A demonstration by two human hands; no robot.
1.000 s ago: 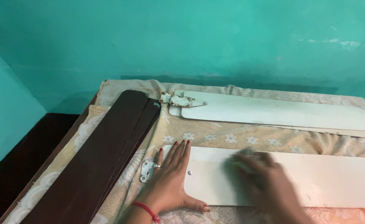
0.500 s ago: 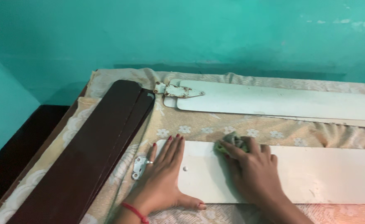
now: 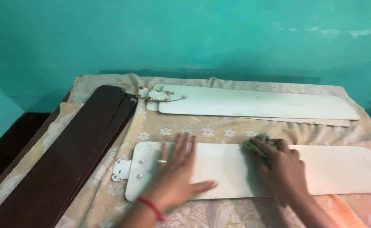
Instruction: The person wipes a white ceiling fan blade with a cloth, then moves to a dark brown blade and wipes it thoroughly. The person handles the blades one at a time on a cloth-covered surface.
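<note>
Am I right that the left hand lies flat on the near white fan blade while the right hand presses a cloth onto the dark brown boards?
Not quite. In the head view the right hand presses the cloth onto the same near white fan blade, not the dark brown boards. The left hand does lie flat on that blade.

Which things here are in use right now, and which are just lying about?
In use: near fan blade, pinned flat by left hand; cloth pressed on it by right hand.

Lying about: white blades behind; dark brown blades; floral sheet.

Cloth-covered table [image 3: 219, 126], fan blades [image 3: 253, 101] (white), dark boards [image 3: 67, 156]
</note>
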